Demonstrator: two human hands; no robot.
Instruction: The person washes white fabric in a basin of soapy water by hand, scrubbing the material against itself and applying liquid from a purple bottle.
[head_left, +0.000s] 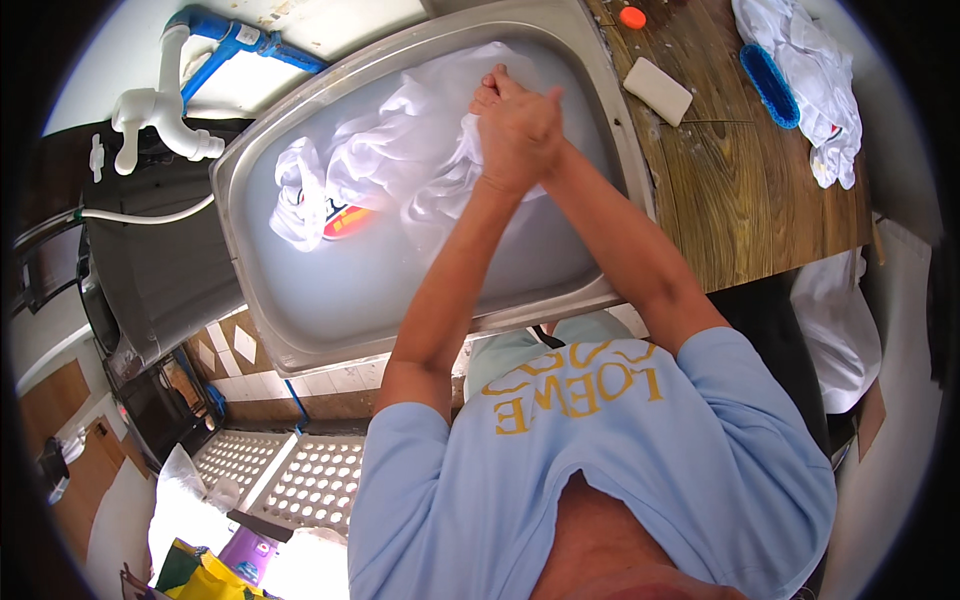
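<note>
Head view: both hands meet over the steel sink (pixel 600 110). Right hand (pixel 522 125) lies on top, fingers curled shut on the white garment (pixel 400 160); left hand (pixel 487 95) beneath, grip hidden. Garment trails leftward from the fingers through cloudy water. Soap bar (pixel 657 90) on the tabletop (pixel 740 200), right.

Wet white cloth garment (pixel 400 165) upper centre, matt brushed-metal sink (pixel 290 345), grainy wooden counter (pixel 740 190) upper right, glossy plastic pipes (pixel 165 110) upper left
</note>
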